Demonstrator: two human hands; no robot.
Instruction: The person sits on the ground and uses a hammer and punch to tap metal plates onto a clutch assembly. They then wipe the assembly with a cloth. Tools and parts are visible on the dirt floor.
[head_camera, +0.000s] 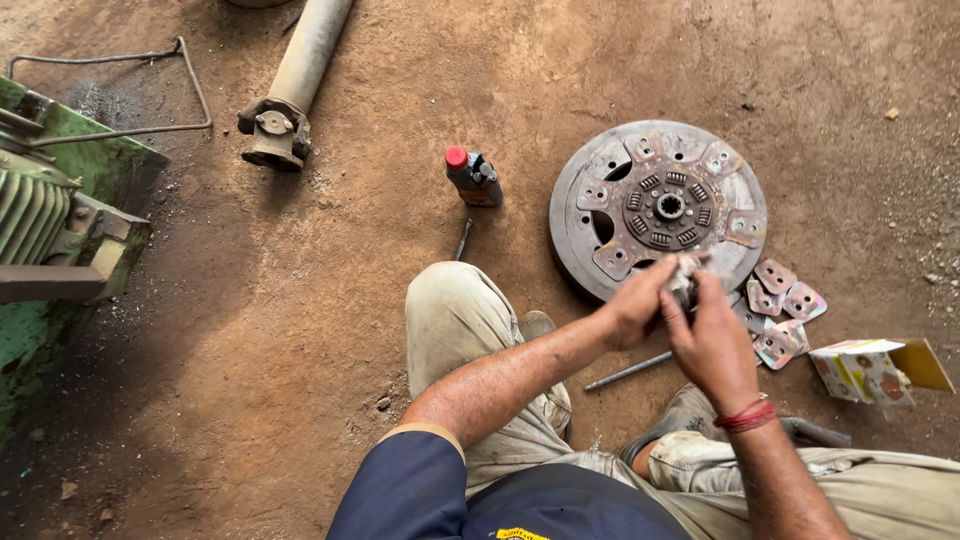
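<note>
Both hands, left (632, 305) and right (712, 340), grip clamped on a blurred small part (684, 280).

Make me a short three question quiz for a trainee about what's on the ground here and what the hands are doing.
1. True or false: both hands hold one small metal part above the clutch disc.
2. What colour is the cap of the small bottle? A red, B blue, C white.
3. On which side of the disc do the loose metal pads lie in the head view?

Key:
1. True; the left hand and right hand grip the small part together.
2. A.
3. To its lower right, near the open cardboard box.
</note>
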